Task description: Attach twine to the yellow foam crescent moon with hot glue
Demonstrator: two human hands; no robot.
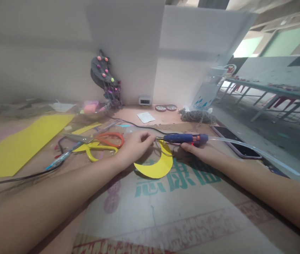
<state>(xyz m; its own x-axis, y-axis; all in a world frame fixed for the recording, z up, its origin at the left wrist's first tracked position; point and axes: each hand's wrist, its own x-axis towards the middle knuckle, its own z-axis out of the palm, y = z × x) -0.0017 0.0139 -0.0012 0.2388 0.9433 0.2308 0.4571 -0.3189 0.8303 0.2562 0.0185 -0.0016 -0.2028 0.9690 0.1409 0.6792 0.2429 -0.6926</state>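
Above the middle of the printed cardboard [150, 215] on the desk is a yellow crescent [157, 170], its upper end right at the tip of a blue glue gun [178, 138]. The left hand [139, 144] is nearly closed, thumb and fingertips pinched together on the crescent's upper end beside the nozzle. The right hand [199, 152] is curled around the glue gun, its thumb along the near side and its other fingers mostly hidden. A thin grey strand [167, 154] loops across the crescent, and a long clear glue stick [258, 147] juts from the rear of the gun, passing over a phone [236, 143]. Left of the left hand lie scissors with orange [110, 139] and yellow [99, 152] handles, then a large yellow sheet [25, 150]. Farther back are a white paper square [146, 117], 2 small round tins [160, 108], a bundle of grey yarn [199, 117] and a clear bottle [209, 88]. A dark crescent ornament [97, 72] dotted with coloured balls stands against the pale wall [128, 46].
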